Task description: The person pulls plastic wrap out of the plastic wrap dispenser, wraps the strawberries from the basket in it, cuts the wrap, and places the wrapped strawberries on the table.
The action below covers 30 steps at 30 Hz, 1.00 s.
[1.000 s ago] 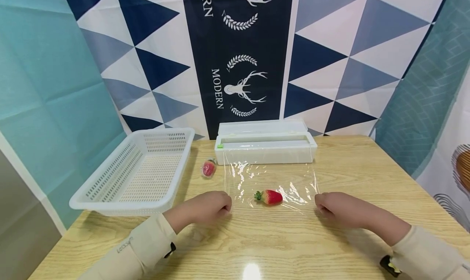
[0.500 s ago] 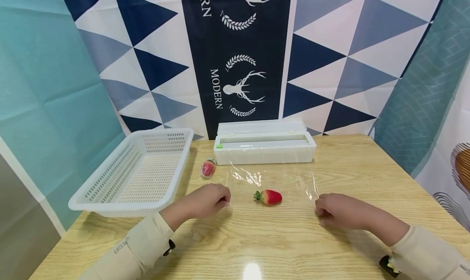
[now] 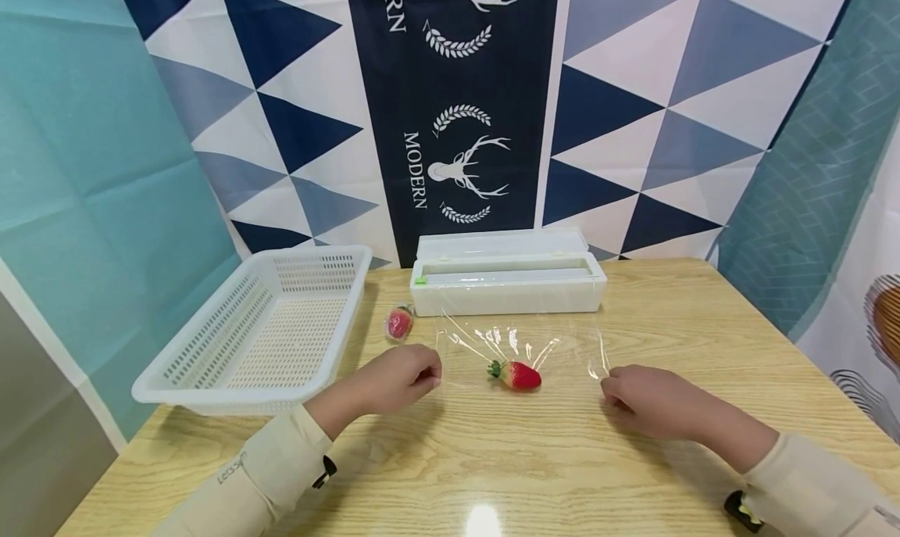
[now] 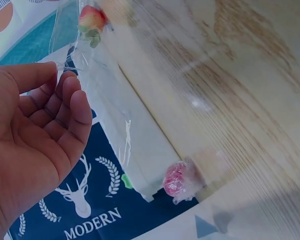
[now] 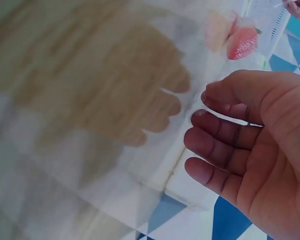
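Near, over desk (image 3: 527, 467), we see left hand (image 3: 404, 374) pinching left edge of clear film (image 3: 500, 336), right hand (image 3: 650, 400) pinching right edge. One bare strawberry (image 3: 522, 375) mid-film; above or beneath it, we cannot tell. Left, one white slotted basket (image 3: 232, 399). Farther, one wrapped strawberry (image 3: 399, 323) beside one white box (image 3: 506, 299), lid (image 3: 502, 244) up, film reaching from it.
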{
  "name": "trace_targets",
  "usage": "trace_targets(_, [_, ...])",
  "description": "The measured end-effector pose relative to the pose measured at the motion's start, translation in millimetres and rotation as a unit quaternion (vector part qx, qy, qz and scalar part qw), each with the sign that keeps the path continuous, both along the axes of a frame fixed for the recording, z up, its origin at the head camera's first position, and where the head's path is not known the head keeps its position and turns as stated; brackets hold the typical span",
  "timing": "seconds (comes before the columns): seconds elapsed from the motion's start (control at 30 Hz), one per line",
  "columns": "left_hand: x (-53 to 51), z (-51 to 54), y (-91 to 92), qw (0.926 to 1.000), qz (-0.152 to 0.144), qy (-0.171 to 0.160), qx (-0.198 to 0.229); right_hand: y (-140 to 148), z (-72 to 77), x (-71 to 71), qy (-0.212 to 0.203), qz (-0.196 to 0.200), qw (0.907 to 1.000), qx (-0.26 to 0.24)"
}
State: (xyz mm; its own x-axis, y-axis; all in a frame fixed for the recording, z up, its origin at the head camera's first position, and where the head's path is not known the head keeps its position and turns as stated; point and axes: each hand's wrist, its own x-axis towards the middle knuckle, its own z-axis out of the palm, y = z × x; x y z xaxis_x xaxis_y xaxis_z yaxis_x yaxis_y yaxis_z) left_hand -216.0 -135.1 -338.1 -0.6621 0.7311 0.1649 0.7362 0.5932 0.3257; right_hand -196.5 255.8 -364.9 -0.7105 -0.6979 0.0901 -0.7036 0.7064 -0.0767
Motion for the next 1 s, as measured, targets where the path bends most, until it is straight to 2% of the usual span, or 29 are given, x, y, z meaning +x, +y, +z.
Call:
trace_targets(0.2, [-2.9, -0.8, -1.6, 0.9999, 0.002, 0.011, 0.004, 4, 9.2, -4.4, 0.008, -0.013, 0.9998, -0.009])
trace_targets(0.43, [-8.9, -2.7, -4.8, 0.9995, 0.012, 0.019, 0.023, 9, 14.5, -17.9, 0.026, 0.023, 0.9978, -0.056])
trace_targets(0.63, [-18.6, -6.9, -5.0, 0.9987, 0.03, 0.024, 0.035, 11, 13.5, -27.8, 0.03, 0.027, 0.9958, -0.082])
trace_targets(0.83, [-32.2, -14.6, 0.9, 0.9983, 0.056, 0.01, 0.01, 9, 11.1, -37.8, 0.011, 0.014, 0.9967, -0.079])
trace_targets(1.0, [-38.4, -16.7, 7.8, 0.9964, 0.083, -0.011, -0.013, 7, 9.6, -45.4, -0.003, 0.001, 0.9977, -0.068])
